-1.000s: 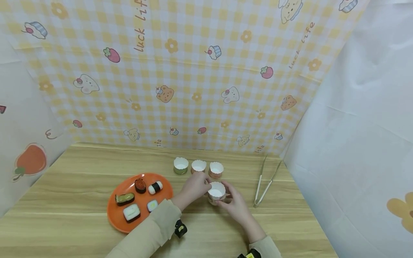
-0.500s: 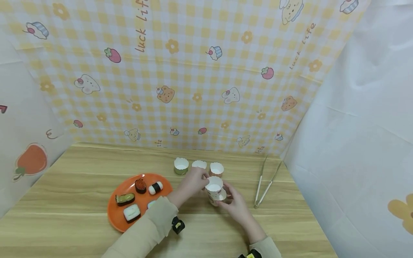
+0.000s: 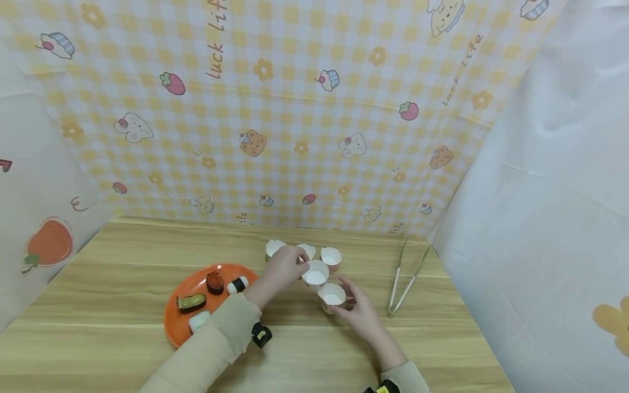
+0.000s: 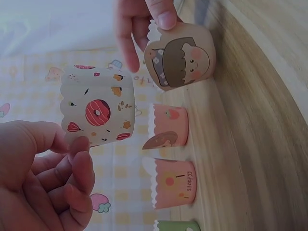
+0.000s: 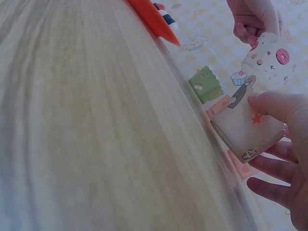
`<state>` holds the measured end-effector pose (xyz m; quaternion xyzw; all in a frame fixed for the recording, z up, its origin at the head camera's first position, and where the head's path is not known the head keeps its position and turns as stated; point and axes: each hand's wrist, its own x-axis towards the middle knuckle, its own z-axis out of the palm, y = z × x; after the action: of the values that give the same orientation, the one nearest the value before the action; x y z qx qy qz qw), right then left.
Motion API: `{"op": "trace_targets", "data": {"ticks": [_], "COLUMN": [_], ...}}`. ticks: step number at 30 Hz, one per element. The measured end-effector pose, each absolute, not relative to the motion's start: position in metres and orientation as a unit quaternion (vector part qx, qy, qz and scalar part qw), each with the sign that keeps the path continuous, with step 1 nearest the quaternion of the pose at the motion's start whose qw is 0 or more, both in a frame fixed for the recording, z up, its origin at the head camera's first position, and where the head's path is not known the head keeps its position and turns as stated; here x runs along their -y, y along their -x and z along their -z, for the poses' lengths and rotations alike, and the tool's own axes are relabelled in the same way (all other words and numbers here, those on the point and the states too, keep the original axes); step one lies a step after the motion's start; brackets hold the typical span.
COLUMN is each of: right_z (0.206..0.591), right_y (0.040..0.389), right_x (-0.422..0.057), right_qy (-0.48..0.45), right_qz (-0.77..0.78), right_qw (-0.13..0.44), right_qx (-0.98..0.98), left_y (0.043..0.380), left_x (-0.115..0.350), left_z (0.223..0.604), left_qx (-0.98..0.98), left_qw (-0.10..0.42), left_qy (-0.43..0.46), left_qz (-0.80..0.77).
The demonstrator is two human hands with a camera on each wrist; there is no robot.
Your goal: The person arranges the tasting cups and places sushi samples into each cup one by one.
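A white paper baking cup with a donut print (image 4: 98,108) hangs above the table, pinched at its side by my left hand (image 3: 285,268). Just right of it in the head view, my right hand (image 3: 361,311) grips a beige baking cup with a cartoon face (image 4: 185,60) between thumb and fingers. Both cups stand mouth up, white inside. Behind them is a row of smaller-looking cups: a green one (image 5: 206,85), a pink one marked "sleepy" (image 4: 175,185) and a pink one with a strawberry (image 4: 169,126). My left hand partly covers the green and middle cups in the head view.
An orange plate (image 3: 172,322) with several sushi pieces lies left, partly under my left sleeve (image 3: 216,338). Metal tongs (image 3: 400,292) lie spread at the right. A checkered cloth (image 3: 295,109) hangs behind the wooden table (image 3: 304,360).
My left hand has lifted the donut-print cup out of the beige cup and carried it left, toward the row. My right hand keeps holding the beige cup in nearly the same place.
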<state>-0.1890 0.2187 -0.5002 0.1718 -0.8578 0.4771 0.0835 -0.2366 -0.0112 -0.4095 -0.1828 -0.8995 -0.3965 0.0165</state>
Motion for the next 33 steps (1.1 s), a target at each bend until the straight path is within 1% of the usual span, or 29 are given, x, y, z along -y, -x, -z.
{"op": "trace_targets", "data": {"ticks": [16, 23, 33], "right_z": [0.498, 0.5, 0.501], "right_y": [0.189, 0.189, 0.189], "right_x": [-0.22, -0.22, -0.221], "right_qy": [-0.163, -0.159, -0.168], "right_qz": [-0.473, -0.495, -0.464], "right_qw": [0.066, 0.064, 0.066], "right_qx": [0.864, 0.851, 0.867], "left_y": [0.24, 0.243, 0.245], "left_x": [0.036, 0.048, 0.063], "left_z": [0.41, 0.415, 0.425], "left_qx": [0.927, 0.938, 0.95], "left_qw": [0.017, 0.003, -0.017], "left_qy": [0.167, 0.152, 0.129], "left_qz": [0.336, 0.313, 0.284]}}
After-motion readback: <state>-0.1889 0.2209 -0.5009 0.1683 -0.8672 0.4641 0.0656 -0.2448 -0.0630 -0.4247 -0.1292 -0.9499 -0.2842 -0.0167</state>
